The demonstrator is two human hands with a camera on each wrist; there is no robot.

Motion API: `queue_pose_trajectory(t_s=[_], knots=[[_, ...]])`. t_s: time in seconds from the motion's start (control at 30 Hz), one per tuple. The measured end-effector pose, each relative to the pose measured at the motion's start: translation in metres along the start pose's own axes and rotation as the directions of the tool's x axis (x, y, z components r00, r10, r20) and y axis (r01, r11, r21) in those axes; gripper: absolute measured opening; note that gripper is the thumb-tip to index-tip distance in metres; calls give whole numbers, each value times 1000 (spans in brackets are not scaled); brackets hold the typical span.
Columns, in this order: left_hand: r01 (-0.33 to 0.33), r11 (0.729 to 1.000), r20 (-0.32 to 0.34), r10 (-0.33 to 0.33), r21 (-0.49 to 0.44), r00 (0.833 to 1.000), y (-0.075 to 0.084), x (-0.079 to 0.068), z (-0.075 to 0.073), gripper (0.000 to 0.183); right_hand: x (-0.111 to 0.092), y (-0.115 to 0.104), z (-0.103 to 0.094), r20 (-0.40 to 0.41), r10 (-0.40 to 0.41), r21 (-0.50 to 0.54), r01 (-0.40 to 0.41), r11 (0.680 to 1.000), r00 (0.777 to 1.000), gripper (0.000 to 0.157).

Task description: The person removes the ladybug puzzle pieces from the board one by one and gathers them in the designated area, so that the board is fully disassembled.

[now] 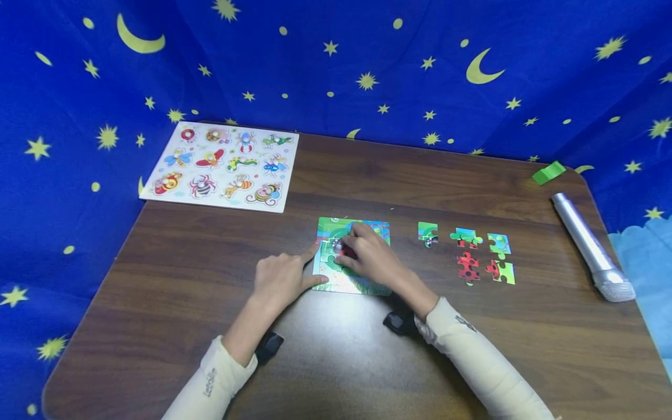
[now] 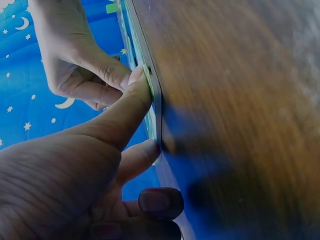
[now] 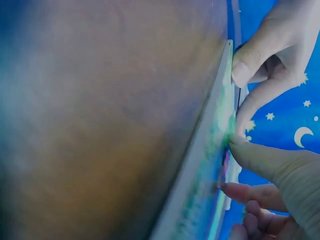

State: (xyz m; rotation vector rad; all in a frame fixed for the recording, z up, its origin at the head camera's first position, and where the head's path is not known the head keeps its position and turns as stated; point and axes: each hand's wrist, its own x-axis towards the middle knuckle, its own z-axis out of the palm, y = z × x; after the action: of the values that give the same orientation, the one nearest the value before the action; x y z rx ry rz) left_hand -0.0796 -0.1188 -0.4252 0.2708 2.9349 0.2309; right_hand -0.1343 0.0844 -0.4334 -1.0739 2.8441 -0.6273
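A small jigsaw board (image 1: 349,284) with a green and blue picture lies on the table before the person. The left hand (image 1: 280,280) rests at its left edge, thumb and index finger spread apart and touching the board. From the right, the right hand (image 1: 375,256) reaches over the board, its thumb and fingers curled down around a puzzle piece (image 1: 338,245) on the board's left half; the fingers hide much of it. In the right wrist view, the right thumb (image 3: 265,160) and a fingertip come right down to the board's face.
Loose puzzle pieces (image 1: 468,266) lie right of the board, one piece (image 1: 427,231) nearer it. A white insect peg puzzle (image 1: 220,201) lies at the back left. A silver microphone (image 1: 588,242) and a green block (image 1: 549,173) are near the table's right edge.
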Motion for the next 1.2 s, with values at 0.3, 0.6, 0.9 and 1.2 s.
queue_pose_trajectory(t_s=[0.3,0.6,0.9,1.2], knots=[[-3,1000,3,4,-20,1000,0,0,0,81,14,6,-9,60,-121,-79,125,989,991,27],[4,999,22,-3,-35,1000,-1,0,-1,81,20,14,-8,82,-183,-71,189,979,980,26],[17,1000,34,-16,-19,999,0,1,-2,80,20,18,-8,90,-152,-5,153,988,984,31],[20,1000,38,-20,-20,999,1,1,-2,81,19,21,-7,104,-122,66,115,991,987,35]])
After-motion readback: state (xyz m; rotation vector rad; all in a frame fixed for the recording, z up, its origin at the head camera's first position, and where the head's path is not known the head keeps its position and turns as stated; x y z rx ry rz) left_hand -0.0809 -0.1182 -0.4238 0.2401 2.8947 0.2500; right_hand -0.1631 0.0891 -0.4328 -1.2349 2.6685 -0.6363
